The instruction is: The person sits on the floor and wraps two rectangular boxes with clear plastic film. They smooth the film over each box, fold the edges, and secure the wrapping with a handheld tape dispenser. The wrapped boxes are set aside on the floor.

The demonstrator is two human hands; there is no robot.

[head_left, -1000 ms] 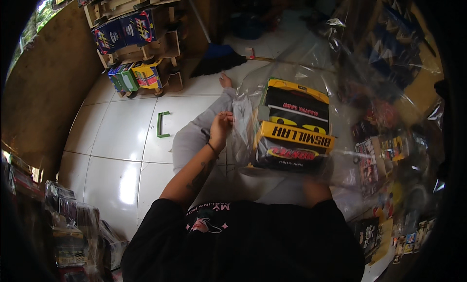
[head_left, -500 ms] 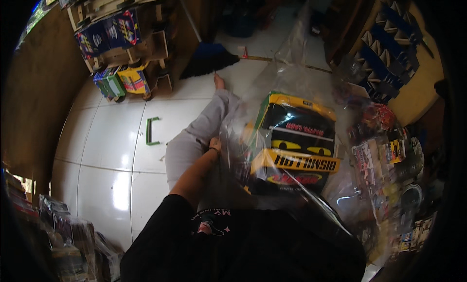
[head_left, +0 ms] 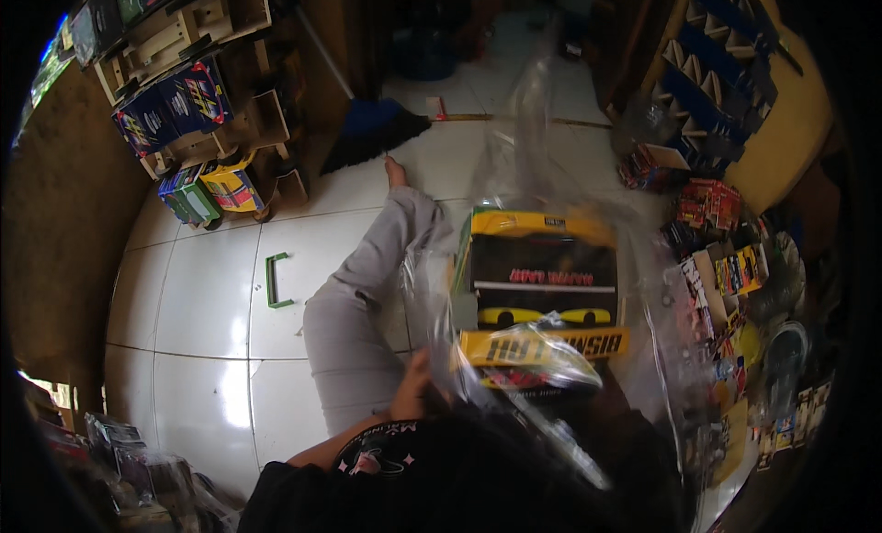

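Observation:
A boxy toy truck (head_left: 542,262), black with yellow bands, green edging and a pair of yellow printed eyes, is inside a large clear plastic bag (head_left: 524,147) over my lap. The bag rises to a narrow, crumpled upper end beyond the truck. My left hand (head_left: 415,386) is closed at the bag's lower left edge, next to the truck's near end; its fingertips are partly hidden by the film. My right hand does not show; the bag, the truck and my dark sleeve cover that side.
On the white tile floor lies a green bracket-shaped piece (head_left: 277,280), left of my grey-trousered leg (head_left: 354,322). Toy trucks with wooden frames (head_left: 175,106) stand at the upper left, beside a broom (head_left: 372,133). Bagged and loose colourful toys (head_left: 726,271) crowd the right side.
My left hand has come back toward my body, to the bag's lower left edge. Bag and truck have shifted slightly left and nearer, and the view has moved too.

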